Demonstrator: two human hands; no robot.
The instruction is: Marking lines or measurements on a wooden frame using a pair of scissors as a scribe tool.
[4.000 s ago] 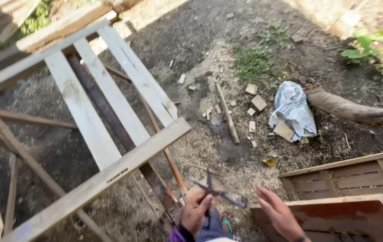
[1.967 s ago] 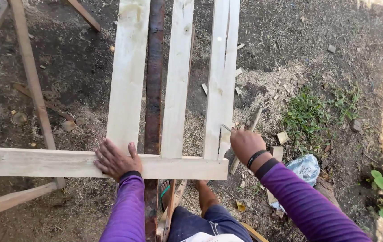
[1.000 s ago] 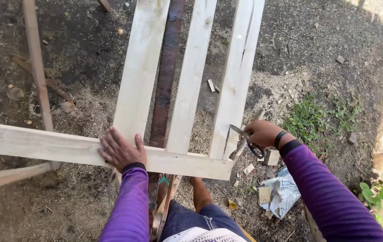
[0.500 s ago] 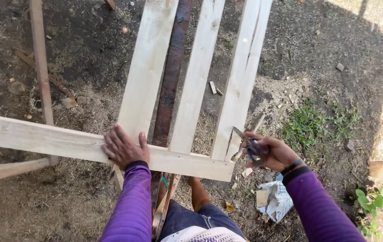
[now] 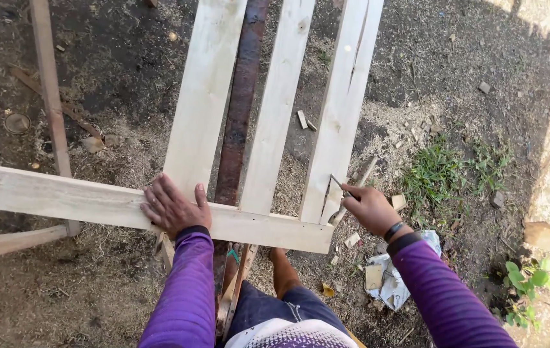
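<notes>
My left hand (image 5: 173,209) lies flat, fingers spread, on the pale cross board (image 5: 62,200) of a wooden frame. Three pale slats run away from that board: left (image 5: 204,96), middle (image 5: 278,109) and right (image 5: 346,96). My right hand (image 5: 370,207) grips a metal pincer-like tool (image 5: 338,185). The tool's tip touches the lower right edge of the right slat, just above the cross board. A dark, rusty beam (image 5: 243,109) lies under the slats. Both sleeves are purple.
The ground is dirt and sawdust. A crumpled white bag (image 5: 398,287) and wood scraps lie by my right knee, with a grass patch (image 5: 449,171) beyond. Thin wooden strips (image 5: 46,96) and a round lid (image 5: 16,122) sit at left; a green plant (image 5: 532,283) grows at right.
Four seconds ago I held the tool in front of me, off the frame. Since then my left hand settled on the cross board and my right hand brought the tool to the right slat.
</notes>
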